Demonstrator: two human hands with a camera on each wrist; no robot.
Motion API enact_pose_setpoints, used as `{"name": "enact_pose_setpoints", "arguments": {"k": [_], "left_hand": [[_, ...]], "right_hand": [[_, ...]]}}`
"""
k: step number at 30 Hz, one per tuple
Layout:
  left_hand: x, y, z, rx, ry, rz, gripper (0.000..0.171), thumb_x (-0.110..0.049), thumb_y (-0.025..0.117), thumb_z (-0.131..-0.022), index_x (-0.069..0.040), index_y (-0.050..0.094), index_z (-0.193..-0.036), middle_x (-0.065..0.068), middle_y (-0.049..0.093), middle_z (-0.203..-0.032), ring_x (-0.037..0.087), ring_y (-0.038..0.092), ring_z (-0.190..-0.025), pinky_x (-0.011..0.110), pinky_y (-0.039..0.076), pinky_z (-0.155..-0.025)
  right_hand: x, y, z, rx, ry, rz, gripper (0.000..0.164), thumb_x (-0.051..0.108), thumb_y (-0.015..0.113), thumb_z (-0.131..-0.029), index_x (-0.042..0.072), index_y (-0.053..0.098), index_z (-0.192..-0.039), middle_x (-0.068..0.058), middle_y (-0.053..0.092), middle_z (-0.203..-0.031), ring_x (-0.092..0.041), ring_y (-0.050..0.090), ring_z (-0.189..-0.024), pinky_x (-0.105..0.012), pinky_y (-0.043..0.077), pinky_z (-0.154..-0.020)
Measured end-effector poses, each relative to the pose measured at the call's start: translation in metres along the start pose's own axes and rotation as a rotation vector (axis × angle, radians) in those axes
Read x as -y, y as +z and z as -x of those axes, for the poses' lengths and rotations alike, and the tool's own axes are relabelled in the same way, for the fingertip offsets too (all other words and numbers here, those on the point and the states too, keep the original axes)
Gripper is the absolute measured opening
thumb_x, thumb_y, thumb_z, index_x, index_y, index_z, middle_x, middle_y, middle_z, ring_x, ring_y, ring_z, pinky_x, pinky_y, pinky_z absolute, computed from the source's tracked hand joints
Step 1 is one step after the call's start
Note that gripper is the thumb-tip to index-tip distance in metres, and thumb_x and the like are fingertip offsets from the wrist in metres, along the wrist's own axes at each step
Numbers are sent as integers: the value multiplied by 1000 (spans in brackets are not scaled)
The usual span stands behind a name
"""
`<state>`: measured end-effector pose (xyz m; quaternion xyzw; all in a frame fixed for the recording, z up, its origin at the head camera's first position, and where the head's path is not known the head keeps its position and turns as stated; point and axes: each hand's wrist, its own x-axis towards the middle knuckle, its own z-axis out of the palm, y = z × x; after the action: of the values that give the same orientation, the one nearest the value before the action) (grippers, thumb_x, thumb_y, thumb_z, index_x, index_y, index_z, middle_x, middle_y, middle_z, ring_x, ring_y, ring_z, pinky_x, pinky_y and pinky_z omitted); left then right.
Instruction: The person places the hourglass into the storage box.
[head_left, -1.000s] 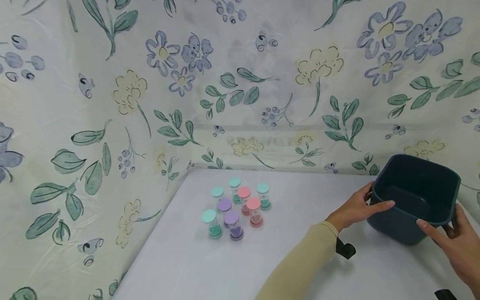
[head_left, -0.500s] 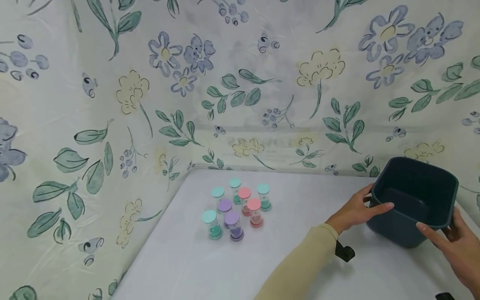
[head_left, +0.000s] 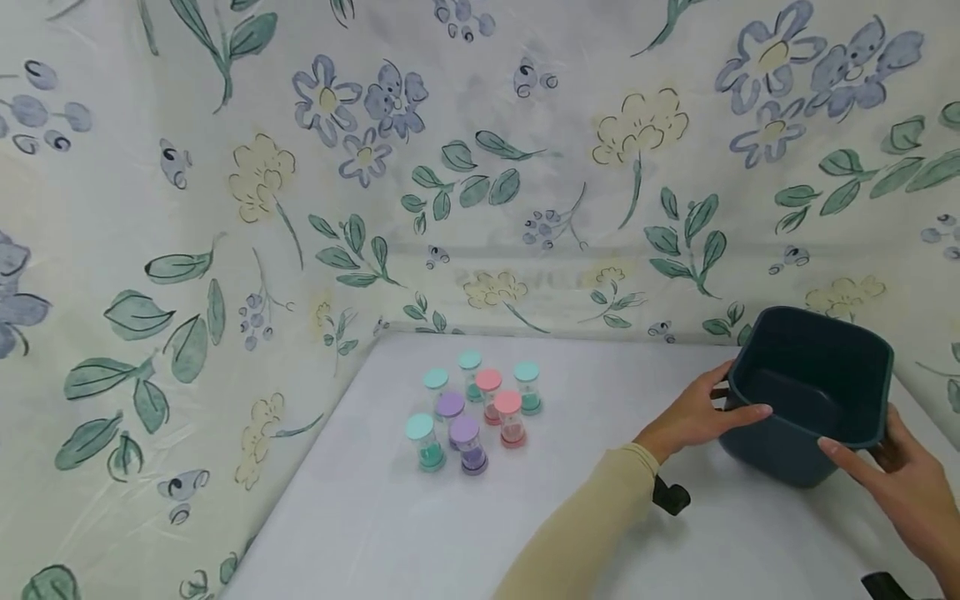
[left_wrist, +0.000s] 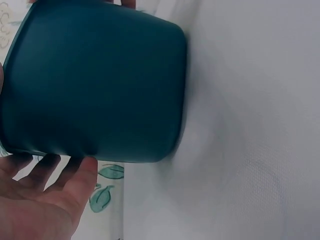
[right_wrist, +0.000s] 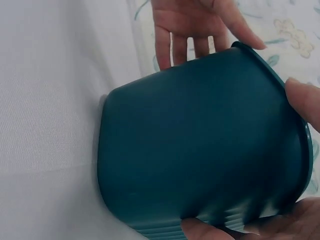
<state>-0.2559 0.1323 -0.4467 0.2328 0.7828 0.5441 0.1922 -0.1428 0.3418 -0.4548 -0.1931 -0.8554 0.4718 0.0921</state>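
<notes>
A dark teal plastic bin [head_left: 776,437] is at the right of the table in the head view, its opening facing up and toward me. My left hand [head_left: 693,421] grips its left side, thumb at the rim and fingers along the wall, as the left wrist view shows on the bin [left_wrist: 100,85]. On the opposite side my right hand [head_left: 903,492] holds the bin, thumb at the front rim; its fingers [right_wrist: 205,230] press the ribbed wall. The bin's inner floor shows. Whether its base touches the table, I cannot tell.
Several small sand timers stand grouped left of centre on the white table [head_left: 360,517], among them a teal one [head_left: 431,454], a pink one [head_left: 512,429] and a purple one [head_left: 471,454]. A flower-printed curtain [head_left: 525,192] hangs behind and at the left. Black wrist-worn pieces [head_left: 671,497] show.
In the last half second both hands have shifted the bin a little to the left. Their grip looks the same. The sand timers have stayed in place.
</notes>
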Motion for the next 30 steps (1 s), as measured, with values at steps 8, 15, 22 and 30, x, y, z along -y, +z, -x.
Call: {"name": "enact_pose_setpoints", "arguments": {"k": [8, 15, 22, 30], "left_hand": [[1, -8, 8, -35, 7, -32, 71, -46, 74, -94, -51, 37, -154, -20, 43, -159, 4, 52, -139, 35, 54, -108], [1, -10, 17, -41, 22, -56, 71, -45, 74, -94, -46, 39, -155, -19, 45, -159, 6, 52, -141, 36, 53, -109], [3, -15, 31, -61, 30, -67, 72, -45, 74, -94, -40, 39, -158, -15, 45, -159, 7, 53, -140, 31, 54, -107], [9, -25, 49, -101, 32, -79, 76, -48, 74, -93, -40, 36, -159, -13, 44, -161, 10, 54, -141, 30, 55, -106]], "right_hand": [[3, 4, -1, 34, -35, -8, 99, 41, 58, -104, 19, -19, -162, -26, -5, -170, -60, 5, -152, -79, 27, -105], [5, 7, 5, 52, -31, 1, 99, 43, 58, -104, 20, -19, -162, -29, -1, -169, -61, 8, -151, -79, 30, -102], [9, 12, 10, 83, -59, 16, 97, 41, 58, -105, 17, -17, -162, -33, 4, -168, -64, 15, -149, -76, 32, -99], [17, 22, 15, 101, -126, 74, 98, 41, 61, -104, 15, -12, -164, -32, 6, -169, -62, 20, -148, -61, 42, -98]]}}
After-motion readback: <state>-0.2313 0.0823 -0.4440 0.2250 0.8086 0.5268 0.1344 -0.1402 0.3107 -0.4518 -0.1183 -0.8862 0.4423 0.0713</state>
